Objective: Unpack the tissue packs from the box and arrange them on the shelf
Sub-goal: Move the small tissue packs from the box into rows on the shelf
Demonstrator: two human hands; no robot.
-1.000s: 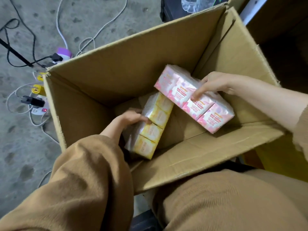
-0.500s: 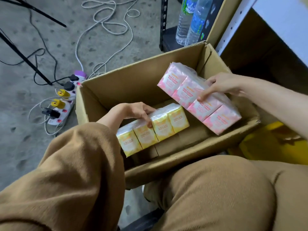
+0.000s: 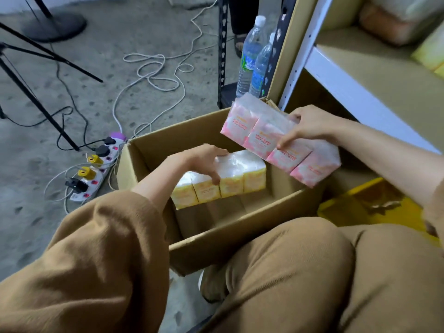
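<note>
Head view: the left hand (image 3: 204, 162) grips a yellow tissue pack (image 3: 223, 181) over the open box (image 3: 240, 231). The right hand (image 3: 305, 127) grips a pink tissue pack (image 3: 264, 138) near the shelf (image 3: 360, 92).

Matt brown cardboard box (image 3: 242, 233); glossy crinkled plastic film wraps the pink tissue pack (image 3: 259, 133) and yellow tissue pack (image 3: 240, 174); rough concrete floor (image 3: 144, 32).

the pink pack (image 3: 281, 143), at about one o'clock from the box (image 3: 240, 227), carried orange print on each of its four sections; on the second it read "rose scented mini tissue", with a small logo above that was too blurred to read. the yellow pack (image 3: 223, 183) had faint orange lines on its front, not legible. the bottle (image 3: 249, 56) at twelve o'clock wore a blue and green label whose lettering could not be made out.
</note>
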